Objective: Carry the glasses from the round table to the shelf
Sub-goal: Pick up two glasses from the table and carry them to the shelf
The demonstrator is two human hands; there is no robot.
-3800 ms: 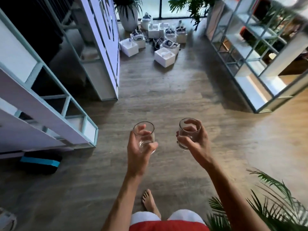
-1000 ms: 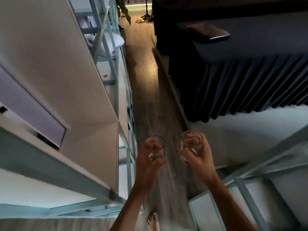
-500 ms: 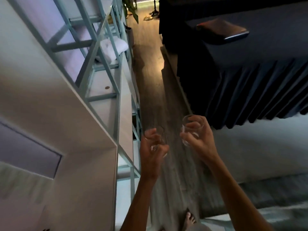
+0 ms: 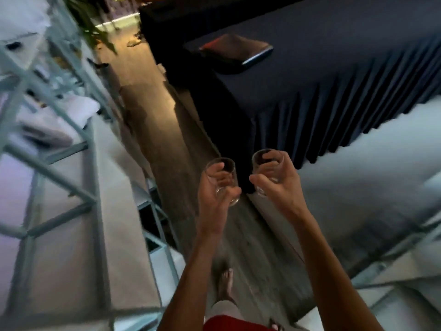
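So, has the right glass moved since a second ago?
Yes. The right glass went forward, and now overlaps the near corner of the dark table.

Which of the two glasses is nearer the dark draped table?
The glass in the right hand: it shows against the table's dark cloth. The other glass, in the left hand, is on the side of the white shelf.

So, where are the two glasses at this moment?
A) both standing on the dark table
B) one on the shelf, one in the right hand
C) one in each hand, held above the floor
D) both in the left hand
C: the left hand grips the left glass and the right hand grips the right glass, both over the wooden floor.
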